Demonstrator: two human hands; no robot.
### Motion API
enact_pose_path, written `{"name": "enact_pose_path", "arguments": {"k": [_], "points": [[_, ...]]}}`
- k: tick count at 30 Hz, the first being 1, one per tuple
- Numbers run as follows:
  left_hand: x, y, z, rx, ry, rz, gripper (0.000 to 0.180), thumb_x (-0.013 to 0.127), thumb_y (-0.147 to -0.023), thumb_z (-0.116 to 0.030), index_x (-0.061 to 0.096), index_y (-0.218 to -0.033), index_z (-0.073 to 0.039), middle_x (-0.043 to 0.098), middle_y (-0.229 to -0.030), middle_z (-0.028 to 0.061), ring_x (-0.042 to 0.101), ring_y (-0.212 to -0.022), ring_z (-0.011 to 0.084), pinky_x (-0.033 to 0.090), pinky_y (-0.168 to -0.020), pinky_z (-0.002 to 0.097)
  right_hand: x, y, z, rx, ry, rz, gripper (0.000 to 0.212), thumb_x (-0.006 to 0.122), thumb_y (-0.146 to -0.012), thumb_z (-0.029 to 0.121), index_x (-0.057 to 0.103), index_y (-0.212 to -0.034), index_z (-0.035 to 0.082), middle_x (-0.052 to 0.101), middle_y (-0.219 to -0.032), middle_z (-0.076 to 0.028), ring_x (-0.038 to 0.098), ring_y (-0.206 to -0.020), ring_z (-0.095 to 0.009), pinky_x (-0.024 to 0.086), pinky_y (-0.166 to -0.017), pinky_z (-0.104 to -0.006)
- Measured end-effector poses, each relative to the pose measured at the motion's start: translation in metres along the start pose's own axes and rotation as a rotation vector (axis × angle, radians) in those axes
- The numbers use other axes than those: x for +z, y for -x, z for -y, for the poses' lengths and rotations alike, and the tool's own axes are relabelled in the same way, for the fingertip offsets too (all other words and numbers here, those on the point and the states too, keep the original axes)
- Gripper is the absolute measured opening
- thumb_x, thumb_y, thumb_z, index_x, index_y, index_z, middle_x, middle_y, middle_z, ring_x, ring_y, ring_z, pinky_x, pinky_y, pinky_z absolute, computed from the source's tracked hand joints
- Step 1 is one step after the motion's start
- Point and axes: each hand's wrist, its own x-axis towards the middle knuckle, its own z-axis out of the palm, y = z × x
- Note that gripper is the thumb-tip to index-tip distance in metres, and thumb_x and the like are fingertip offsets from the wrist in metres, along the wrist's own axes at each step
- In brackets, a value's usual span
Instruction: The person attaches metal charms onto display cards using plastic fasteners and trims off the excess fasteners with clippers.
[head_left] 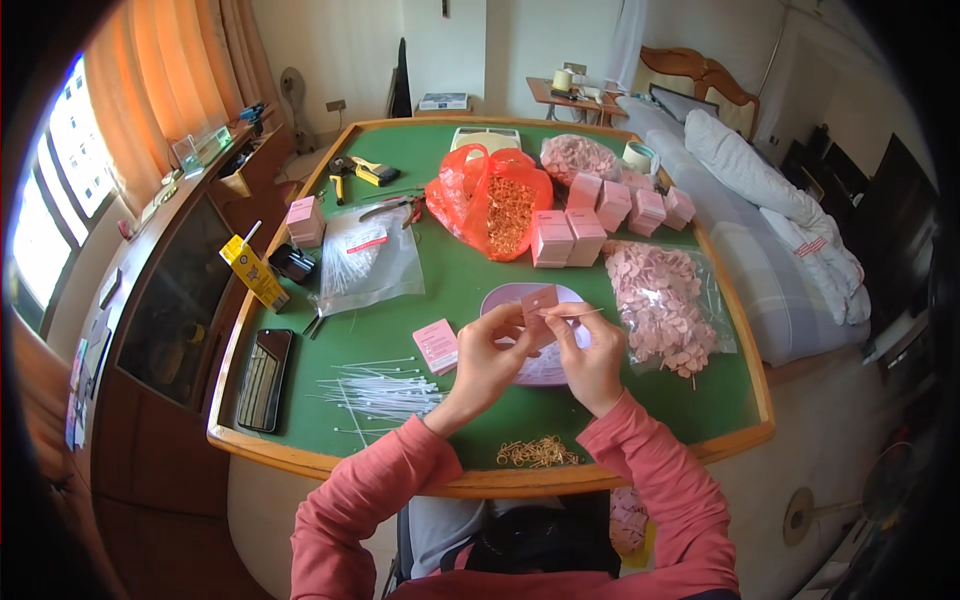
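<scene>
Over a lilac bowl (494,298), my left hand (487,358) pinches a small pink card (540,301) upright between thumb and fingers. My right hand (592,358) is closed at the card's right edge, its fingertips on a thin pale strip (582,314) that juts out to the right. Whether the strip passes through the card is too small to tell. Inside the bowl lie whitish pieces, partly covered by my hands. Left of my left hand is a stack of pink cards (436,346), with a loose pile of thin white plastic ties (385,390) nearer me.
Gold-coloured clasps (538,452) lie by the table's near edge. To the right are a bag of pink pieces (665,305) and stacked pink cards (568,238). Behind sit a red bag of gold parts (510,205) and pliers (365,172). A phone (265,380) lies left.
</scene>
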Motion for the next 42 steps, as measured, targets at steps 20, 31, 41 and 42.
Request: {"name": "enact_pose_path", "arguments": {"k": [20, 31, 41, 42], "points": [[0.003, 0.0, 0.005, 0.237, -0.333, -0.096, 0.025, 0.058, -0.078, 0.004, 0.058, -0.103, 0.0, 0.059, -0.084, 0.0111, 0.063, -0.073, 0.0194, 0.053, -0.062, 0.0277, -0.01, -0.01, -0.005, 1.022, -0.873, 0.253, 0.005, 0.049, -0.09, 0.015, 0.051, -0.09, 0.011, 0.062, -0.091, -0.003, 0.059, -0.083, -0.013, 0.039, -0.068, -0.024], [0.004, 0.0, 0.009, 0.408, -0.445, -0.109, 0.03, 0.055, -0.075, 0.008, 0.057, -0.104, 0.0, 0.058, -0.084, 0.0125, 0.062, -0.073, 0.0234, 0.054, -0.064, 0.0292, -0.007, -0.006, 0.001, 1.055, -1.139, 0.063, 0.003, 0.05, -0.088, 0.009, 0.05, -0.088, 0.006, 0.056, -0.093, -0.005, 0.057, -0.092, -0.017, 0.044, -0.084, -0.0306], [0.004, 0.002, 0.004, 0.29, -0.398, -0.098, 0.032, 0.056, -0.075, 0.007, 0.057, -0.106, 0.0, 0.057, -0.086, 0.0108, 0.062, -0.075, 0.0195, 0.054, -0.061, 0.0271, -0.006, -0.004, -0.008, 1.01, -1.113, 0.105, 0.004, 0.051, -0.087, 0.009, 0.051, -0.09, 0.007, 0.057, -0.094, -0.005, 0.056, -0.09, -0.016, 0.041, -0.085, -0.0311], [0.004, 0.002, 0.005, 0.29, -0.397, -0.099, 0.032, 0.056, -0.075, 0.007, 0.057, -0.106, 0.0, 0.057, -0.086, 0.0108, 0.062, -0.075, 0.0195, 0.054, -0.061, 0.0271, -0.006, -0.004, -0.008, 1.019, -1.131, 0.112, 0.005, 0.052, -0.087, 0.01, 0.051, -0.09, 0.007, 0.057, -0.094, -0.005, 0.056, -0.093, -0.017, 0.04, -0.088, -0.0324]]}}
